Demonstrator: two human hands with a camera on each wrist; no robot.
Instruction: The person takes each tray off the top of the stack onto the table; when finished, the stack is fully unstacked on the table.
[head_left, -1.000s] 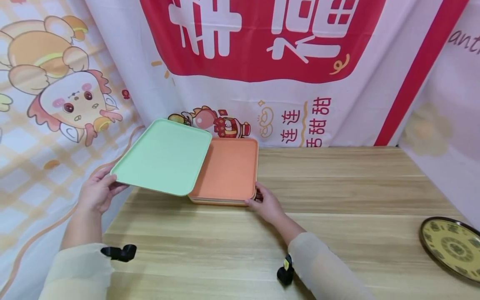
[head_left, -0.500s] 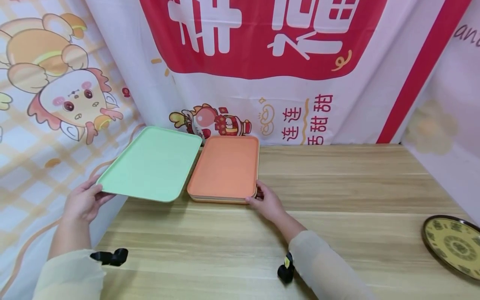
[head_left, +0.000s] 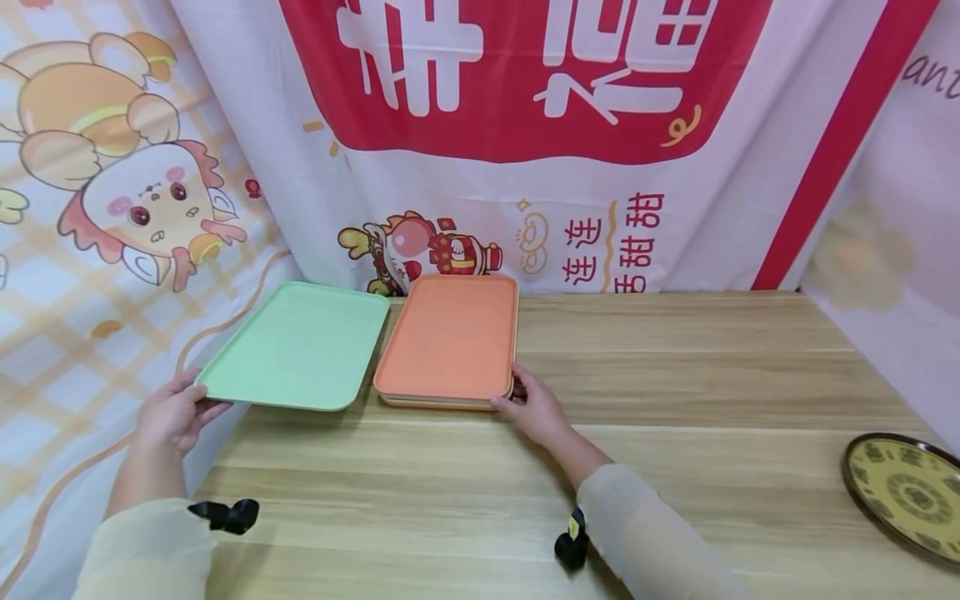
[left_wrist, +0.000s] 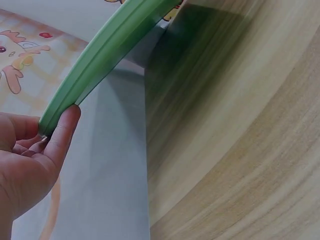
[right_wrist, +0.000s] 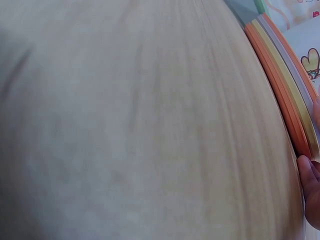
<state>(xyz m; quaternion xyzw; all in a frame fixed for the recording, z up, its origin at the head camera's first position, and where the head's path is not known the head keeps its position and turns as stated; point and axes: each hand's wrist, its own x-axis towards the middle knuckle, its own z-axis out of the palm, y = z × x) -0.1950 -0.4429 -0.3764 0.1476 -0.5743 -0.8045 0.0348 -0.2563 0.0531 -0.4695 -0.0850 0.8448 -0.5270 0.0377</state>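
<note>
Landmark: the stack of trays [head_left: 450, 333], orange on top, lying on the desk [head_left: 637, 375]; lilac, yellow and further orange edges show beneath. Both hands are engaged. The left hand [head_left: 171, 412] pinches a pale green tray [head_left: 300, 346] at its near left corner; this tray is raised off the desk, just left of the stack, with a narrow gap between. The right hand [head_left: 536, 408] has its fingers curled about the stack's near right corner. A round patterned plate [head_left: 907, 496] lies well apart, right of the stack. Printed cloth [head_left: 712, 208] hangs behind the stack.
</note>
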